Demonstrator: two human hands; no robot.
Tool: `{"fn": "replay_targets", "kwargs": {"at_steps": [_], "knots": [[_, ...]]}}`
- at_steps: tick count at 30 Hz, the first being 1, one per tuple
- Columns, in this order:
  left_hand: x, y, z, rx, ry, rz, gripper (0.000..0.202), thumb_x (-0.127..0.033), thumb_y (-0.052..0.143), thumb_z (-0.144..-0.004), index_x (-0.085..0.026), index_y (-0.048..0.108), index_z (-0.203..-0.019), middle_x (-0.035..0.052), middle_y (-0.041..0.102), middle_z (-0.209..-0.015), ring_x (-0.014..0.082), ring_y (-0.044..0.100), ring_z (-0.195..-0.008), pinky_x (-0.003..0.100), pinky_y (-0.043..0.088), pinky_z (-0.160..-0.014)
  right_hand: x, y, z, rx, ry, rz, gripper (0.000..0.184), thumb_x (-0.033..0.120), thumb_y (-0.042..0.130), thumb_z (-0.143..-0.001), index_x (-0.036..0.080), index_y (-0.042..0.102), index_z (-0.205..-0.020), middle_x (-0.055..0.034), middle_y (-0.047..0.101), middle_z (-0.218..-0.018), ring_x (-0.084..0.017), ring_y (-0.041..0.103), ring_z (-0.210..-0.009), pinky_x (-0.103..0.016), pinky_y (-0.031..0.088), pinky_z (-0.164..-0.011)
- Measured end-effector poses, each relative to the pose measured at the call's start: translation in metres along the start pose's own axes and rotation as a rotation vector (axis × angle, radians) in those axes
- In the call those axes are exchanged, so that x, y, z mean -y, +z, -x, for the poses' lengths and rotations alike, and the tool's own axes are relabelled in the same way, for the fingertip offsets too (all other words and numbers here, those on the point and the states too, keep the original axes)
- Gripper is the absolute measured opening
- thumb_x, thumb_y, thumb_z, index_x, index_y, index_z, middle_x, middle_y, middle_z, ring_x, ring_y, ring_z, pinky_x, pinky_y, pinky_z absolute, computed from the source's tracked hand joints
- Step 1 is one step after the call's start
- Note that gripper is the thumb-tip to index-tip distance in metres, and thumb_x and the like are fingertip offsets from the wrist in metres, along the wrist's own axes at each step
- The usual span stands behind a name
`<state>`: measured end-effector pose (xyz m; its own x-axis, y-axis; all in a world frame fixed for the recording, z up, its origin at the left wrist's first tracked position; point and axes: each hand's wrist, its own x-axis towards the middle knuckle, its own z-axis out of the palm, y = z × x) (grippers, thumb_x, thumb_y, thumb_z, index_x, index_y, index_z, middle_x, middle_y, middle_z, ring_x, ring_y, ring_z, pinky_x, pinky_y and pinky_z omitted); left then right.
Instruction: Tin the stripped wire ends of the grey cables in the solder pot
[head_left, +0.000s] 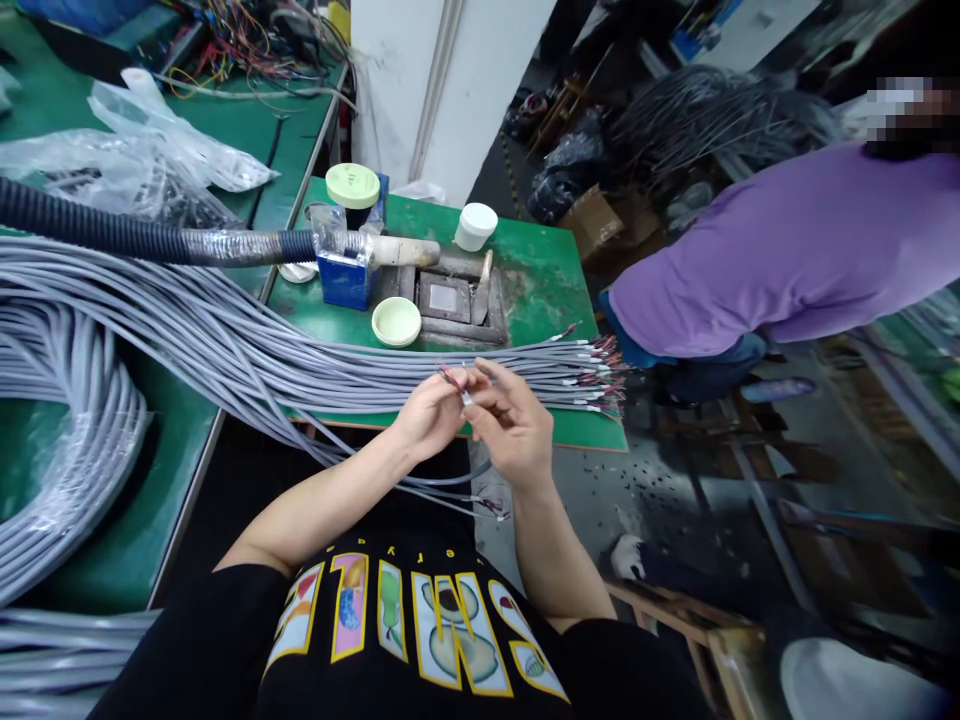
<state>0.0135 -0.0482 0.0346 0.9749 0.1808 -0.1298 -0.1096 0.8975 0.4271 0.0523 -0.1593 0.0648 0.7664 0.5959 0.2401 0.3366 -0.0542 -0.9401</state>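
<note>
Fingers of my left hand [431, 412] and right hand [516, 428] are closing in a pinch on the stripped end of one grey cable [454, 383], holding it just above the near edge of the green tabletop [540, 280]. Its short red-tipped end is lying slantwise, pointing up and to the left. Behind it, the bundle of grey cables [300, 355] is running left to right, ends facing right.

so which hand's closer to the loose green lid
Left. The left hand is just below the loose green lid; the right hand is farther off, lower right. Both pinch one cable end.
</note>
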Motion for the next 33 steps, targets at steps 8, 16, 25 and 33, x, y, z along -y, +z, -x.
{"fn": "replay_targets", "kwargs": {"at_steps": [8,16,25,33], "knots": [[0.011,-0.008,0.011,0.098,-0.059,-0.016,0.034,-0.043,0.077,-0.068,-0.014,0.068,-0.083,0.007,0.066,-0.09,0.0199,0.061,-0.091,0.031,0.046,-0.082,-0.004,0.0,0.002,-0.024,-0.057,0.116,0.049,0.026,0.06,-0.086,0.025,0.046,-0.133,-0.0044,0.07,-0.098,-0.018,0.067,-0.091,-0.033,0.053,-0.082],[0.008,-0.012,0.01,-0.004,0.048,-0.422,0.04,-0.051,0.075,-0.068,-0.012,0.071,-0.076,0.0042,0.065,-0.071,0.014,0.057,-0.07,0.027,0.044,-0.07,0.019,-0.037,-0.023,0.104,-0.14,0.346,0.018,0.026,0.068,-0.077,0.022,0.071,-0.094,0.0012,0.06,-0.068,-0.014,0.056,-0.063,-0.029,0.048,-0.064],[0.006,-0.008,0.017,0.02,0.243,-0.73,0.04,-0.051,0.065,-0.076,-0.013,0.068,-0.065,0.0027,0.059,-0.065,0.0128,0.051,-0.066,0.026,0.04,-0.066,0.023,-0.015,-0.025,-0.072,-0.194,0.338,0.013,0.022,0.062,-0.079,0.02,0.067,-0.067,0.0013,0.059,-0.062,-0.012,0.051,-0.059,-0.026,0.04,-0.057],[0.001,-0.005,0.019,0.021,0.262,-0.707,0.037,-0.049,0.066,-0.077,-0.013,0.072,-0.077,0.0033,0.06,-0.067,0.0114,0.052,-0.061,0.023,0.042,-0.055,0.008,-0.007,-0.043,-0.367,-0.028,-0.231,0.015,0.023,0.058,-0.068,0.019,0.059,-0.053,0.0036,0.044,-0.047,-0.009,0.037,-0.044,-0.024,0.029,-0.044]]}}
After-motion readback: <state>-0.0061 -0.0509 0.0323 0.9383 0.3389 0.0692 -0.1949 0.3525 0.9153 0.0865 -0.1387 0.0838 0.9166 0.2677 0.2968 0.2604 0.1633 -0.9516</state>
